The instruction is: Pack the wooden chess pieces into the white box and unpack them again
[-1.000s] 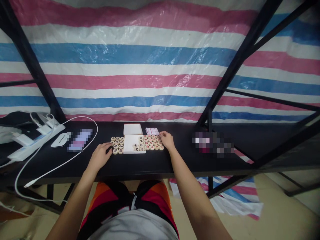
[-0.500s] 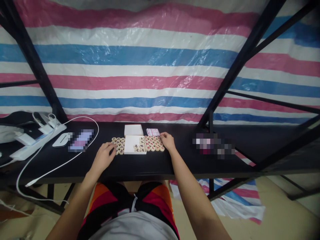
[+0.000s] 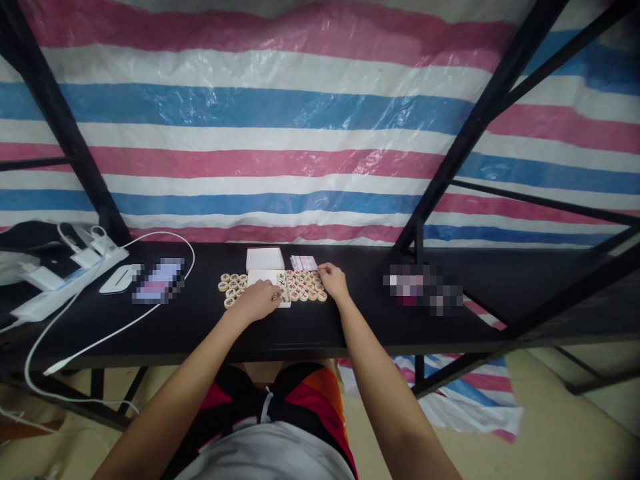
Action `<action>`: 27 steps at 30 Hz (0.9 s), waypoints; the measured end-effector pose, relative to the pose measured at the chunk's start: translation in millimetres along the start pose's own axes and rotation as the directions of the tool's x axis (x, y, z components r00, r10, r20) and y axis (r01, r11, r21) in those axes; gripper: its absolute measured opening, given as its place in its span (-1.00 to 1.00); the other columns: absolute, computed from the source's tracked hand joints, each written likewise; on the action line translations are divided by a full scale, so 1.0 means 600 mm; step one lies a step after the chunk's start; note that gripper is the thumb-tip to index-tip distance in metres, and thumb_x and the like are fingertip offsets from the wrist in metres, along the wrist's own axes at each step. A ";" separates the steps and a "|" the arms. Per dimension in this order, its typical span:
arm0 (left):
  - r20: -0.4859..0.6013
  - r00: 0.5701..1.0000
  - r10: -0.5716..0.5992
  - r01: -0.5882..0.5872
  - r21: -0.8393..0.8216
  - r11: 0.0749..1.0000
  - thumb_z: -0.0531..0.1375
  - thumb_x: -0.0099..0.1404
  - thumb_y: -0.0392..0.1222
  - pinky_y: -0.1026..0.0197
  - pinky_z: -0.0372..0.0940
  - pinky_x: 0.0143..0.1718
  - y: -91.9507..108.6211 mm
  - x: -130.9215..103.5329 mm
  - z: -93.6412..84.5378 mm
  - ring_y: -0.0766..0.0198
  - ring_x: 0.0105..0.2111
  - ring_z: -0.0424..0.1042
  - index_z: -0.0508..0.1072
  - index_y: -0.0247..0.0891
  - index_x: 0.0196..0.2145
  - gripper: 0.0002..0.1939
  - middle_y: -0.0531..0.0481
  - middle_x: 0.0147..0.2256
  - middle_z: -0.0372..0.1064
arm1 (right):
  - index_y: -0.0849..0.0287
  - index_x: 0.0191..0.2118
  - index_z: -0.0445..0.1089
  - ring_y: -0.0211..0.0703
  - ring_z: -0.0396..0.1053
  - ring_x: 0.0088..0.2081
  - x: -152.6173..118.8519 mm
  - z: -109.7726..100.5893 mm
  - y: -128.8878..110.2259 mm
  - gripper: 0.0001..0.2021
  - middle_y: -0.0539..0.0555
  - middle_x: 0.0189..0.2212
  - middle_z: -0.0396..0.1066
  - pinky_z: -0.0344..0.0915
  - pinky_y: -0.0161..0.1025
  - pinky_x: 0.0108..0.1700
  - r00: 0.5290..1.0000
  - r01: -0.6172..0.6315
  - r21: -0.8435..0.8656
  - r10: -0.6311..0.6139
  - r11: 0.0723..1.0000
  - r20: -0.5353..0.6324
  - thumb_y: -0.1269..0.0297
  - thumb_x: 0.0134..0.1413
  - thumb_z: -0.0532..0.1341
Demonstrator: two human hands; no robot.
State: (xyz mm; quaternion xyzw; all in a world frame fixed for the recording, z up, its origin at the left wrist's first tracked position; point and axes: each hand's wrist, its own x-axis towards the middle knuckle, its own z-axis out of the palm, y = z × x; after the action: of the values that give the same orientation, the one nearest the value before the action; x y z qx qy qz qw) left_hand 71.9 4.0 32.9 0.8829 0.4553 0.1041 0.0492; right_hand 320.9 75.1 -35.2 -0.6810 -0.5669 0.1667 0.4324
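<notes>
Reached with the left hand (image 3: 257, 301) over the shallow white open box (image 3: 260, 275) on the black counter (image 3: 300, 332), near round wooden black-marked pieces (image 3: 282, 283) inside. Held the right hand (image 3: 335, 282) at round wooden red-marked pieces (image 3: 304, 287) beside it. Bent both hands' fingers; could not tell whether gripping.

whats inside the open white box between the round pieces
Small round pale pieces with black characters sit along the right side of the open white rectangular box; the left hand covers much of the rest, hiding whatever lies beneath it.
</notes>
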 end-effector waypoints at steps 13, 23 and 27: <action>0.066 0.996 -0.056 0.064 -0.116 0.991 0.10 0.06 -0.34 0.23 0.24 -0.26 -0.038 0.056 0.019 0.16 -0.29 0.42 0.51 -0.24 -0.37 -0.78 -0.11 -0.31 0.47 | 0.12 -0.30 0.44 -0.19 0.38 -0.31 0.000 -0.001 -0.002 -0.78 0.02 -0.37 0.48 0.23 -0.31 -0.22 1.000 -0.002 -0.005 0.002 1.000 0.006 0.29 -0.05 0.08; -0.239 0.947 -0.216 0.161 -0.228 0.960 0.09 0.12 -0.25 0.24 0.24 -0.24 -0.068 0.006 -0.022 0.22 -0.33 0.39 0.46 -0.26 -0.32 -0.82 -0.06 -0.32 0.42 | 0.12 -0.28 0.45 -0.19 0.38 -0.30 -0.001 -0.002 -0.005 -0.77 0.02 -0.35 0.48 0.22 -0.31 -0.21 1.000 -0.006 -0.023 0.006 1.000 0.012 0.31 -0.04 0.08; -0.431 0.813 -0.391 0.276 -0.304 0.912 0.09 0.14 -0.15 0.24 0.24 -0.29 -0.137 -0.078 -0.024 0.26 -0.40 0.35 0.41 -0.24 -0.34 -0.83 0.00 -0.38 0.36 | 0.12 -0.29 0.45 -0.19 0.38 -0.31 0.000 -0.001 -0.003 -0.78 0.03 -0.36 0.48 0.22 -0.31 -0.23 1.000 -0.014 -0.017 0.015 1.000 0.014 0.30 -0.04 0.08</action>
State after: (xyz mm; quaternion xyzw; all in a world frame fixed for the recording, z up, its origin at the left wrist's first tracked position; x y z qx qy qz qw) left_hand -22.6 13.6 25.4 0.7226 0.5865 0.3621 0.0524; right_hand 320.1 74.7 -33.6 -0.6875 -0.5663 0.1699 0.4216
